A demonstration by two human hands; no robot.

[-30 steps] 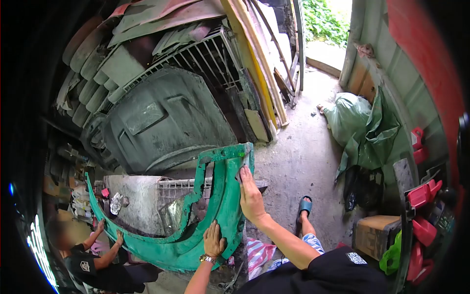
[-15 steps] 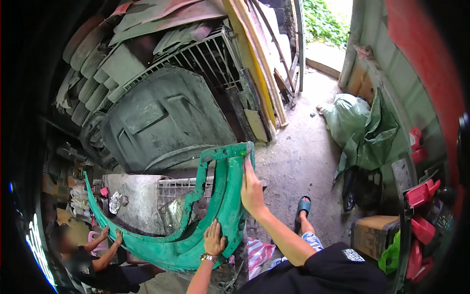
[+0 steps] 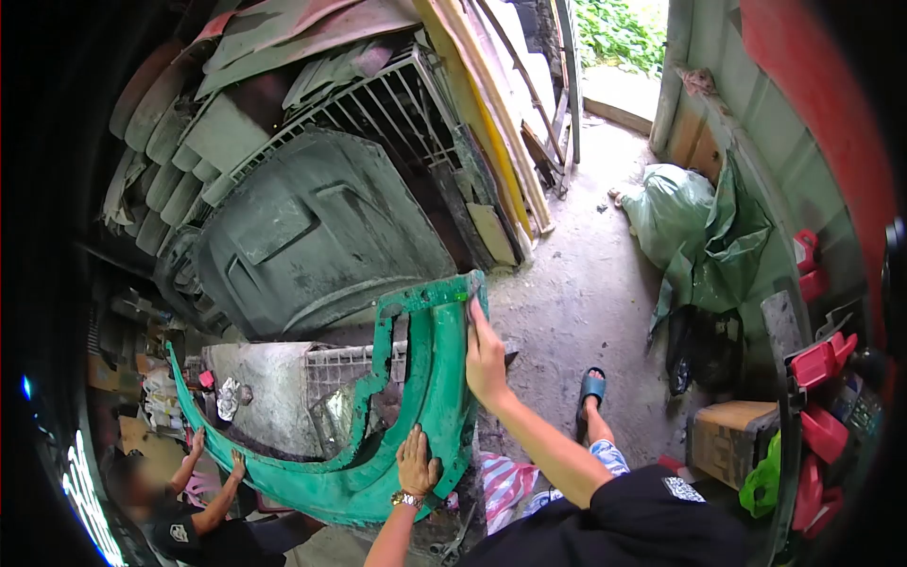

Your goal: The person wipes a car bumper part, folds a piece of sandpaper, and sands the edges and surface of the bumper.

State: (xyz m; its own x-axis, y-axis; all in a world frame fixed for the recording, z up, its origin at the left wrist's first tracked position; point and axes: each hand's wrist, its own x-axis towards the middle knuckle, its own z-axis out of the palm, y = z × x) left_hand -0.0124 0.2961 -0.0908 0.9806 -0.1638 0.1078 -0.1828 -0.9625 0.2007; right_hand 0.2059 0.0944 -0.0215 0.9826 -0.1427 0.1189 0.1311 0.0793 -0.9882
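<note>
A large green curved panel, shaped like a car fender (image 3: pixel 436 378), stretches across the front with a wide arched cutout on its near-left side. My left hand (image 3: pixel 417 461) lies flat on its lower face, fingers spread, a metal watch on the wrist. Against its right edge rests my right hand (image 3: pixel 486 364), fingers stretched upward along the edge toward the top corner; part of the fingertips is hard to make out. At the panel's far-left end, another person's two hands (image 3: pixel 217 454) touch the lower edge.
A dark car hood (image 3: pixel 321 236) leans against a metal rack behind the panel. Right of the walkway sit green plastic bags (image 3: pixel 690 222), a cardboard box (image 3: pixel 732 439) and red plastic parts (image 3: pixel 822 430). A striped bag (image 3: pixel 507 484) lies near my legs.
The view has shifted slightly. My hands stay at about the same spots on the panel. The other person's hands remain at its left end.
</note>
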